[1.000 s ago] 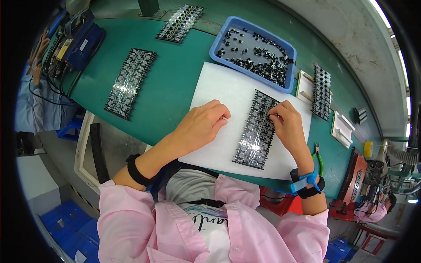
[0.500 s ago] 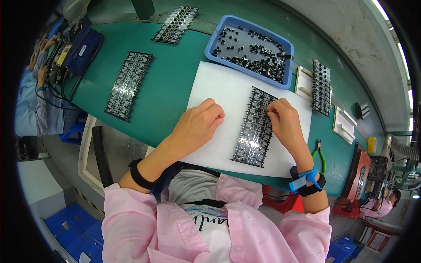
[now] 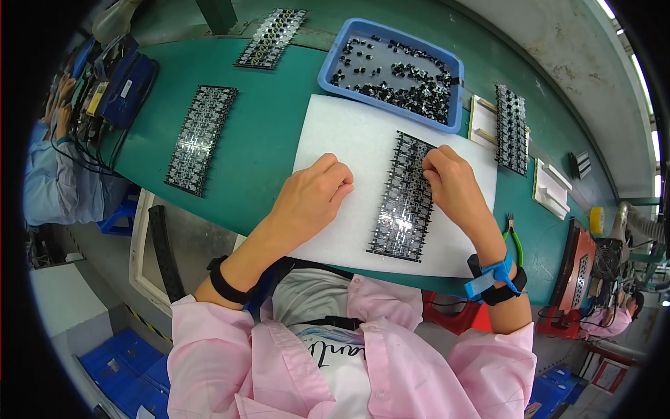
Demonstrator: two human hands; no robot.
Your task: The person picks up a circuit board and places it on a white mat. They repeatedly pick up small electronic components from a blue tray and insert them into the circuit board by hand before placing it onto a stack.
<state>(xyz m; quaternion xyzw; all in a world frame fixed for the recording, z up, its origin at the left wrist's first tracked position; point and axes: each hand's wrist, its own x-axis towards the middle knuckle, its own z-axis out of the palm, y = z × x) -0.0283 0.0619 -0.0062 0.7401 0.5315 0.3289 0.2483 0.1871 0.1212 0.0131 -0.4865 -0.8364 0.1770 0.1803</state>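
A circuit board panel (image 3: 403, 202) with rows of small parts lies on a white foam sheet (image 3: 328, 133). My right hand (image 3: 452, 176) is at the panel's upper right edge, thumb and fingers pinched together. Whatever its fingertips grip there is hidden. Over the sheet, left of the panel and apart from it, my left hand (image 3: 314, 194) is closed with its fingers curled in. I cannot make out what, if anything, is in it. Beyond the sheet stands a blue tray (image 3: 322, 73) of small black components (image 3: 412, 94).
Further panels lie on the green table (image 3: 262, 126): one at left (image 3: 201, 140), one at the far side (image 3: 271, 38), one at right (image 3: 511, 129) on a white fixture (image 3: 481, 124). Another fixture (image 3: 551, 190) and green-handled cutters (image 3: 514, 237) lie right. A co-worker's sleeve (image 3: 52, 167) shows at far left.
Both hands keep nearly the same closed poses, the right one still at the panel's edge. The whole view has shifted slightly.
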